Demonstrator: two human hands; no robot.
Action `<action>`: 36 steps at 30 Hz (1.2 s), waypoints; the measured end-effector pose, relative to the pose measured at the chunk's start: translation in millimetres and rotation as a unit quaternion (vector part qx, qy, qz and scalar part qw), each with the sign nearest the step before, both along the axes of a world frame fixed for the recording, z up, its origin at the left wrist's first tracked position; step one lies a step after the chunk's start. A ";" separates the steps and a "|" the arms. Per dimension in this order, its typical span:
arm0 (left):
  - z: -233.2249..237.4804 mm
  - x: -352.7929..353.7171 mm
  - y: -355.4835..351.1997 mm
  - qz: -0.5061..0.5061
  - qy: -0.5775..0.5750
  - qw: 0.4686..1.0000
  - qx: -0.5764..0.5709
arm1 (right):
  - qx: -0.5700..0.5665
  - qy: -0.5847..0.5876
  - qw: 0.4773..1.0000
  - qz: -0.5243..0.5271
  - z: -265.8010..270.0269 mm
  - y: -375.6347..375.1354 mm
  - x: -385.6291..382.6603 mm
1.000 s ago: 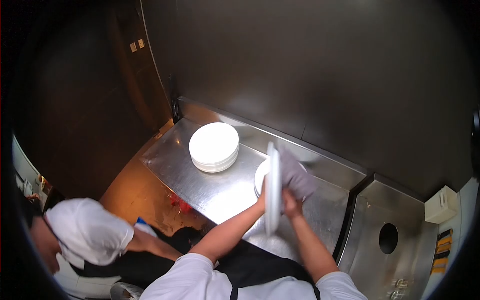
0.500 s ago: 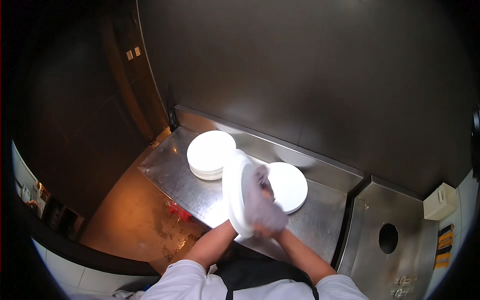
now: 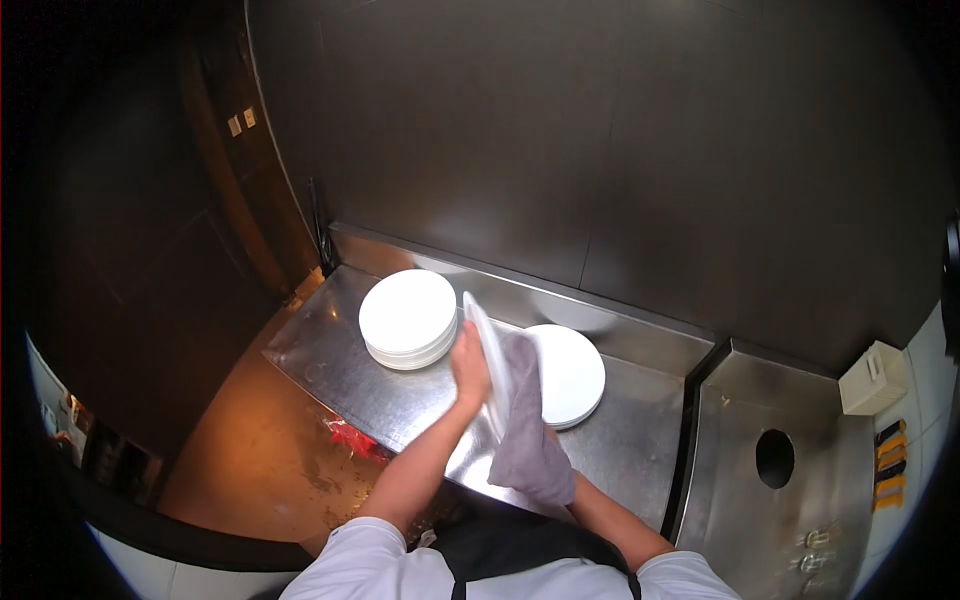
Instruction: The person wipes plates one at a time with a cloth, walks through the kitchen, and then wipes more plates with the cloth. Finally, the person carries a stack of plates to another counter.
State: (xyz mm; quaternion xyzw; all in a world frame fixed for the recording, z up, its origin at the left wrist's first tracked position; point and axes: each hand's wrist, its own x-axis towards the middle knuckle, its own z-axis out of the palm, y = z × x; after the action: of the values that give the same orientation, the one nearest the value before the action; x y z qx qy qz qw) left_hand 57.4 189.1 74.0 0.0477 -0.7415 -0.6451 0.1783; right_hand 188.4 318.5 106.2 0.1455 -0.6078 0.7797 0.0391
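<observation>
A white plate (image 3: 489, 350) stands tilted nearly on edge in front of me, above the steel counter. My left hand (image 3: 470, 366) grips it from the left side. A grey-purple cloth (image 3: 524, 440) hangs against the plate's right face, with my right hand (image 3: 553, 436) behind it and mostly covered. That hand holds the cloth to the plate; its fingers are hidden. Left of the held plate is a tall stack of white plates (image 3: 408, 312). A lower stack of white plates (image 3: 575, 375) is on the right, partly behind the cloth.
The steel counter (image 3: 640, 440) has a raised back edge along a dark wall. To the right, past a gap, is a steel unit (image 3: 725, 470) with a dark oval hole (image 3: 775, 459). A white box (image 3: 873, 378) and yellow-and-black handles (image 3: 889, 465) are at the far right.
The held plate has turned more edge-on, and my left hand now shows on its left side. The cloth hangs lower over the right face. The view has shifted slightly.
</observation>
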 end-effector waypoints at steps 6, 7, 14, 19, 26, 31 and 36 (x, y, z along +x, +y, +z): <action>88.6 -11.6 -34.1 -0.058 0.105 0.990 -0.079 | 0.097 0.026 0.956 -0.275 15.7 60.0 -49.0; 113.9 2.7 -32.7 -0.134 0.135 0.981 0.029 | 0.029 -0.022 0.957 -0.289 7.9 68.2 -62.6; 67.5 61.5 -7.2 -0.147 0.147 0.976 0.068 | -0.295 -0.093 0.913 -0.267 7.5 29.1 -76.5; 82.8 73.2 -61.6 -0.277 0.046 0.960 -0.013 | 0.047 -0.044 0.972 -0.228 1.5 67.0 -82.3; 138.0 69.8 -106.6 -0.425 -0.145 0.861 -0.238 | 0.431 0.192 0.881 0.010 108.8 56.1 -114.4; 32.5 60.8 -108.2 -0.354 0.144 0.850 -0.362 | 0.437 0.372 0.805 0.150 121.6 -23.2 -114.1; 32.7 70.1 -145.7 -0.267 -0.273 0.909 0.167 | 0.234 0.236 0.942 -0.048 127.3 -5.0 -103.8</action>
State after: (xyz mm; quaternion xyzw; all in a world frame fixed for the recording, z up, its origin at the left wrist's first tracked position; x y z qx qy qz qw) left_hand 127.5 43.4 106.8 0.0514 -0.6278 -0.7449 -0.2199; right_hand 84.6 313.5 233.5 0.3015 -0.7528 0.5556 0.1836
